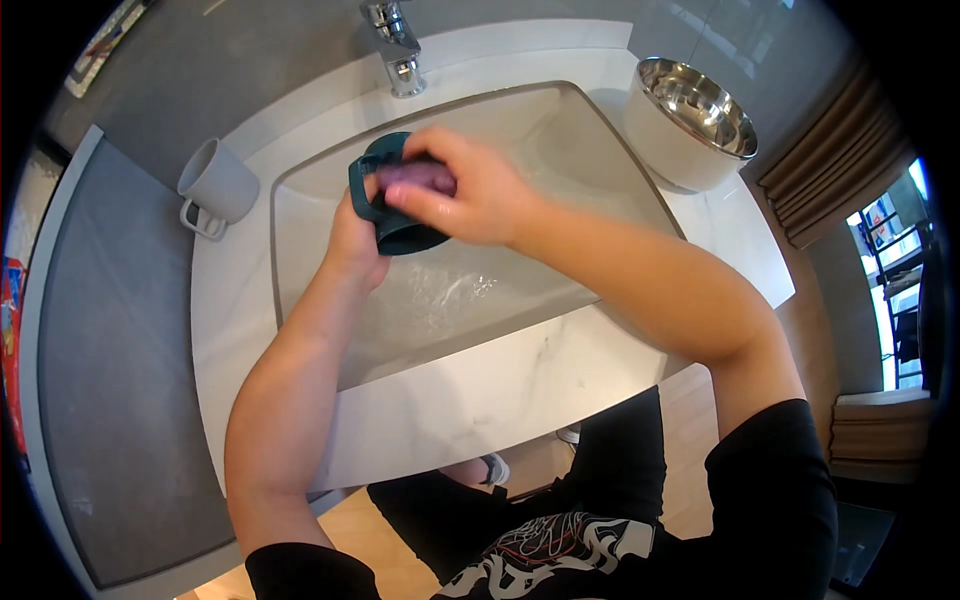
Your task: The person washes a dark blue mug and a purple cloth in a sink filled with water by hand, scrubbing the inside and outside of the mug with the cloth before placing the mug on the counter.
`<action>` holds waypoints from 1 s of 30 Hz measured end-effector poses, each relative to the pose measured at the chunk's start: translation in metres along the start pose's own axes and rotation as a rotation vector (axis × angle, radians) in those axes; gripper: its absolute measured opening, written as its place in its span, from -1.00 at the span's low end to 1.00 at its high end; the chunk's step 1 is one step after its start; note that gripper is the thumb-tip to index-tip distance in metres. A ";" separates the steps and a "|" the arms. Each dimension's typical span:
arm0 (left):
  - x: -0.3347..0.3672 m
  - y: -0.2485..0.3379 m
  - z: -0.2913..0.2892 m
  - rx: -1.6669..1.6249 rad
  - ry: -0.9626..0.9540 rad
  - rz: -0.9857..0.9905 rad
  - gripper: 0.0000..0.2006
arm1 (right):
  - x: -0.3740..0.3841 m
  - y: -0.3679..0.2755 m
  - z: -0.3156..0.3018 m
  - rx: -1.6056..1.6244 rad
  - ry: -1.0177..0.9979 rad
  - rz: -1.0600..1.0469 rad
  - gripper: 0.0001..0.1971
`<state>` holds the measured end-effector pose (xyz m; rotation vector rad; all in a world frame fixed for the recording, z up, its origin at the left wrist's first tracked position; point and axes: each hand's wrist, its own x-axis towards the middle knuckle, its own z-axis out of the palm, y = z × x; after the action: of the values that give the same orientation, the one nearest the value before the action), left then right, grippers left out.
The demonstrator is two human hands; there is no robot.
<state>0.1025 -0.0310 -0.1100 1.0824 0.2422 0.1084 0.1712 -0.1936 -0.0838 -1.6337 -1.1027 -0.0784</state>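
Nearest to me, the printed front of my black shirt [560, 550] and the marble-patterned front edge of the counter [450, 410]. Beyond that edge lies the basin [520, 290], its floor showing bright glints that I take for water.

Above the basin, nearer its left side, both hands are together at the green mug [400, 236]. My left hand [354, 243] is closed on it from behind and below; most of those fingers are out of sight. The mug is tilted, its handle toward my left. My right hand [485, 195] pinches a purple pad [425, 178] against or just over the mug; blur prevents me from confirming contact, or whether the pad is sponge or cloth.

Assessment: the step in hand appears to be wiping the mug. The next move, in my judgement, calls for a firm left grip, since wet sides could slip, and a turn of the mug to offer the pad another face.

Farther off, on the counter: a grey mug [218, 180] at left and a white bowl [672, 140] with a shiny metal inside at right. Farthest, the chrome tap [398, 55]; I see no stream from it.
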 end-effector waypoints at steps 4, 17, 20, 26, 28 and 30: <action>-0.003 0.006 0.004 0.025 0.068 0.031 -0.65 | -0.003 -0.010 -0.003 -0.181 -0.199 -0.205 -0.65; 0.001 0.005 0.012 0.279 0.151 0.298 -0.50 | 0.017 0.002 -0.006 0.242 -0.093 0.411 -0.64; 0.002 0.002 0.009 0.418 0.215 0.470 -0.39 | 0.020 0.004 -0.008 0.719 -0.044 0.721 -0.69; -0.003 0.002 0.014 0.589 0.156 0.599 -0.27 | 0.022 -0.012 -0.022 0.868 -0.110 0.800 -0.63; -0.002 0.001 0.013 0.748 0.174 0.690 -0.27 | 0.021 -0.006 -0.019 0.635 -0.105 0.704 -0.60; -0.003 0.003 0.015 0.770 0.141 0.710 -0.27 | 0.022 -0.006 -0.024 0.548 -0.130 0.642 -0.59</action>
<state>0.1032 -0.0437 -0.1004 1.8970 0.0030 0.7774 0.1905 -0.1993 -0.0581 -1.4198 -0.5706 0.6976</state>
